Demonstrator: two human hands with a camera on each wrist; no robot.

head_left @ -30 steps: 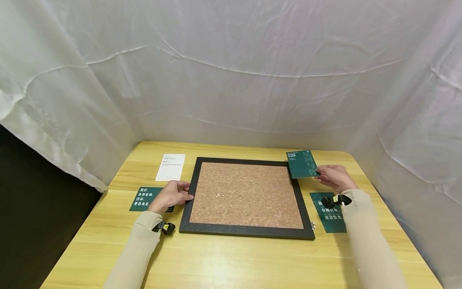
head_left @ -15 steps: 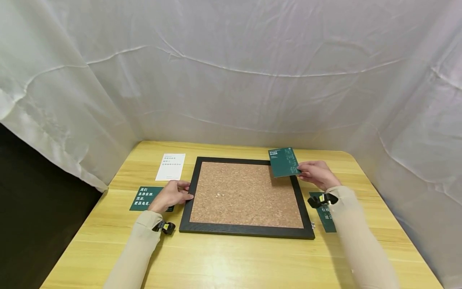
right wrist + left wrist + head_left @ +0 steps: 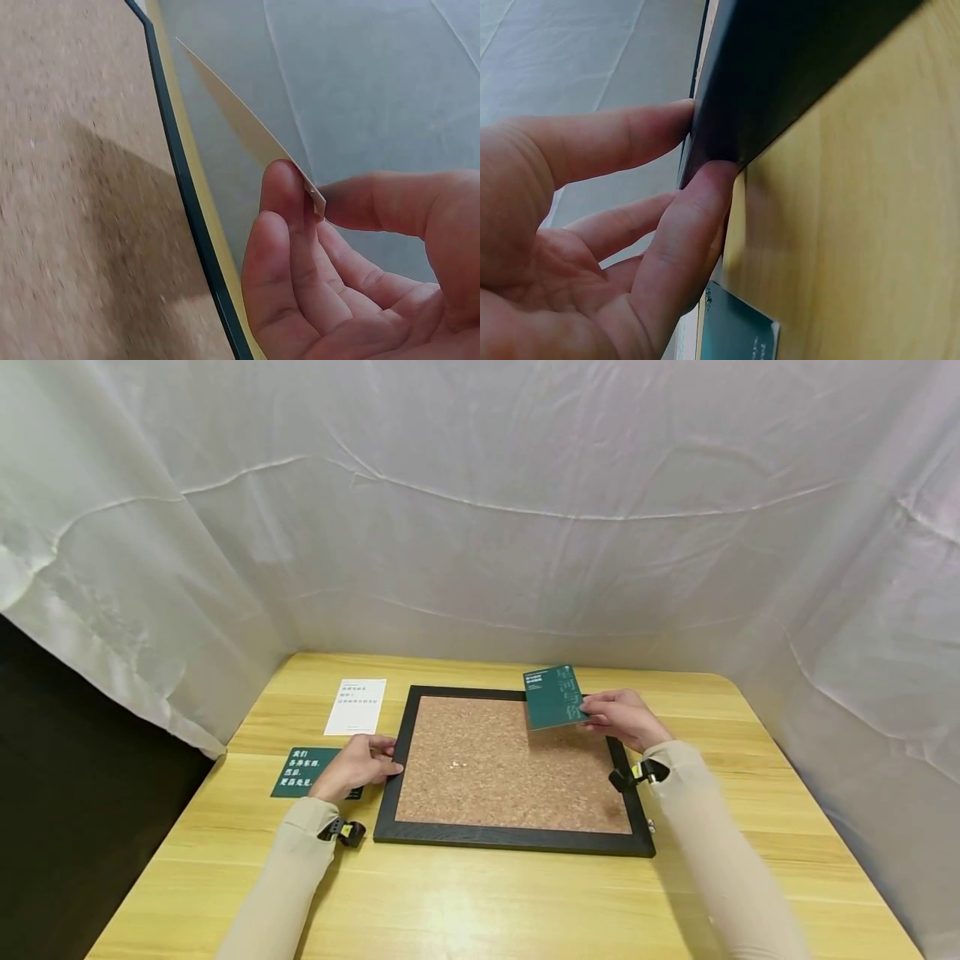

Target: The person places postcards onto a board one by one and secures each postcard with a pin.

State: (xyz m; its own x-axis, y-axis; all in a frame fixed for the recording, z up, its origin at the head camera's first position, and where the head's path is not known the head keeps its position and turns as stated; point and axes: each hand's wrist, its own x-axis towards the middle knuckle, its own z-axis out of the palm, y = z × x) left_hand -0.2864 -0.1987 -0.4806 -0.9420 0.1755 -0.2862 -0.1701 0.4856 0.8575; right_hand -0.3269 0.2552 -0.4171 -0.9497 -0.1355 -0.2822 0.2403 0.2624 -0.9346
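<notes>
A cork board [image 3: 510,768] with a black frame lies on the table. At its left edge my left hand [image 3: 354,767] rests its thumb and fingertips against the frame side [image 3: 761,82]; its fingers are fairly straight. My right hand [image 3: 622,718] pinches a dark green card [image 3: 553,697] with pale print by its lower right corner, thumb on one face and fingers on the other. The card's pale brown back [image 3: 240,112] shows in the right wrist view. It is held tilted above the board's upper right part, its shadow falling on the cork.
A white card [image 3: 356,707] lies left of the board. Below it a green card [image 3: 300,772] is partly covered by my left hand. Tiny light bits [image 3: 457,764] sit on the cork, and small shiny pieces [image 3: 651,827] lie beside the lower right frame corner. White cloth [image 3: 480,527] hangs behind.
My right hand has carried the green card leftward, from the frame's upper right corner to over the cork. The right forearm now hides the green card lying at the right. The left hand stays put.
</notes>
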